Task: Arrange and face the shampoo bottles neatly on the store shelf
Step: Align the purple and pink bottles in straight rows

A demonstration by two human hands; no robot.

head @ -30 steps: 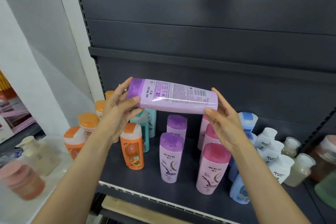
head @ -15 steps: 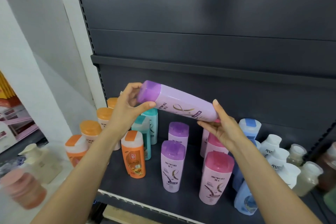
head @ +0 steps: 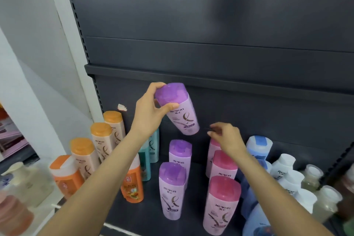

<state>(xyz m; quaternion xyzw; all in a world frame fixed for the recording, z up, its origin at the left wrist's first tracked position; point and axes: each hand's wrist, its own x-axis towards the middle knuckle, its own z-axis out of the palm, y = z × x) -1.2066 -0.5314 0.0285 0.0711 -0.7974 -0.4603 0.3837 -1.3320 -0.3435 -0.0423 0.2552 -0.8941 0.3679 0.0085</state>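
Note:
My left hand point(head: 151, 113) grips a lilac shampoo bottle point(head: 182, 117) by its purple cap, holding it in the air, nearly upright and tilted, with its printed front toward me. My right hand point(head: 226, 137) hovers just right of the bottle's base, fingers loosely curled, holding nothing. Below on the dark shelf point(head: 149, 210) stand two purple-capped bottles point(head: 172, 189) one behind the other. A row of pink-capped bottles point(head: 222, 203) stands to their right, partly hidden by my right arm.
Orange-capped bottles point(head: 99, 140) line the left side, with orange bottles point(head: 134, 186) and teal bottles point(head: 152, 145) beside my left arm. Blue bottles point(head: 258, 147) and white-capped bottles point(head: 285, 168) crowd the right. The shelf's dark back panel point(head: 210, 25) rises behind.
The lilac bottle turned from lying sideways between both hands to nearly upright in my left hand alone. My right hand let go and dropped away to the right.

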